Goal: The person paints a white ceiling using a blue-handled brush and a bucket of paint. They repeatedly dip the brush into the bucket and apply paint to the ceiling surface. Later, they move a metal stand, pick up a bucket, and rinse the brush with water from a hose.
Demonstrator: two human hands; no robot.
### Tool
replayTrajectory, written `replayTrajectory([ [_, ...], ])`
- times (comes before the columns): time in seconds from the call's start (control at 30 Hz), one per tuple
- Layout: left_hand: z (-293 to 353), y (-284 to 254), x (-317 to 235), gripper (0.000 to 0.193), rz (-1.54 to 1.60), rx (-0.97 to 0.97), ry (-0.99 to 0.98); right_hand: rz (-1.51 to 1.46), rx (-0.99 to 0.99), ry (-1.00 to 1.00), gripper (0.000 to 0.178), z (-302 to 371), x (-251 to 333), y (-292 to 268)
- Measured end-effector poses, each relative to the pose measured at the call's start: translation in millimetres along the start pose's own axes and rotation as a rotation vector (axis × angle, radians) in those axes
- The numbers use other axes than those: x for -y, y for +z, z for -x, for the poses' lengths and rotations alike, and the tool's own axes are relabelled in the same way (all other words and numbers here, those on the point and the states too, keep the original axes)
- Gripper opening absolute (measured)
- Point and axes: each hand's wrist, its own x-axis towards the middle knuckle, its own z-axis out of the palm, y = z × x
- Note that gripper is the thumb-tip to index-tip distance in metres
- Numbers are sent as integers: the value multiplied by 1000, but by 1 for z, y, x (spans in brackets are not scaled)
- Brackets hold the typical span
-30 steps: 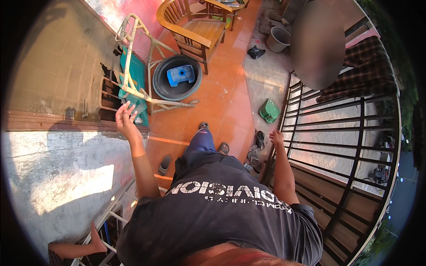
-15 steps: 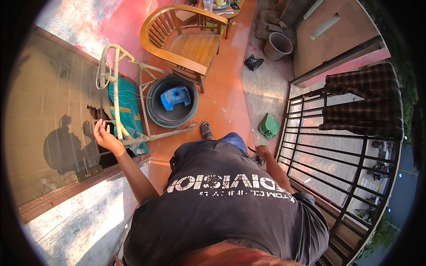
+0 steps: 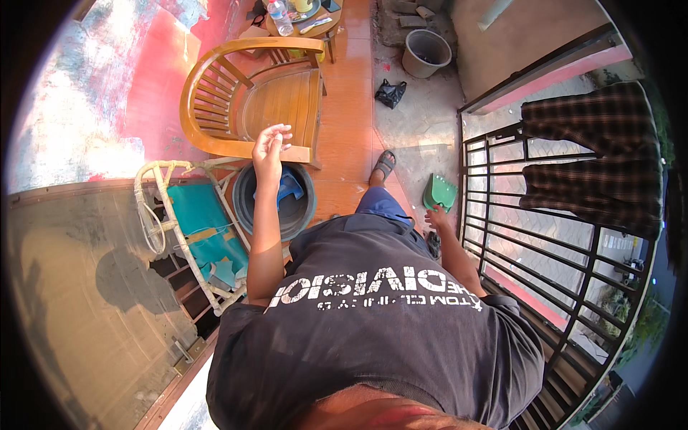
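Note:
My left hand (image 3: 271, 149) is raised in front of me with its fingers loosely apart and nothing in it, above the rim of a dark round tub (image 3: 247, 204). A blue container (image 3: 289, 188) lies inside the tub. Just beyond the hand stands a wooden armchair (image 3: 279, 100). My right hand (image 3: 438, 218) hangs low at my side, fingers slightly apart and empty, close to a green dustpan (image 3: 440, 192) on the floor and near the black metal gate (image 3: 516, 236). My sandalled foot (image 3: 383, 165) is stepping forward on the orange tiles.
A white folded frame with teal fabric (image 3: 193, 229) leans at the left beside a dusty glass panel (image 3: 79, 287). A grey bucket (image 3: 424, 51) and a black bag (image 3: 390, 93) sit on the concrete ahead. A small table with a bottle (image 3: 297, 14) stands at the back. A plaid shirt (image 3: 595, 158) hangs on the fence.
I have walked forward along the porch. My left hand swung from beside the white frame up and forward over the tub. My right hand stays low by the gate.

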Motion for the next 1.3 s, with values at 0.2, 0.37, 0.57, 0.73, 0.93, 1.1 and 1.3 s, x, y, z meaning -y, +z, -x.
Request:
replayTrajectory([
  [0.2, -106, 61, 26, 19, 31, -58, -158, -113, 61, -16, 46, -53, 95, -44],
  [0.37, -182, 90, 51, 20, 0, -161, -231, -150, 5, 58, 38, -113, 133, -102],
  [0.57, -259, 113, 68, 21, -87, -166, -287, -183, -91, 290, 38, -162, 185, -150],
  [0.73, -371, 110, 117, 18, -188, -73, -321, -214, -99, 119, 39, -193, 281, -128],
  [0.93, -539, 102, 229, 17, -629, 198, -224, -271, -109, 78, 49, -220, 363, -50],
  [1.1, -644, 93, 303, 23, -998, 460, -330, -53, -20, 5, 53, -306, 388, 37],
  [1.3, -642, 109, 333, 20, -1586, 489, -336, 242, 53, -152, 41, -509, 397, 102],
])
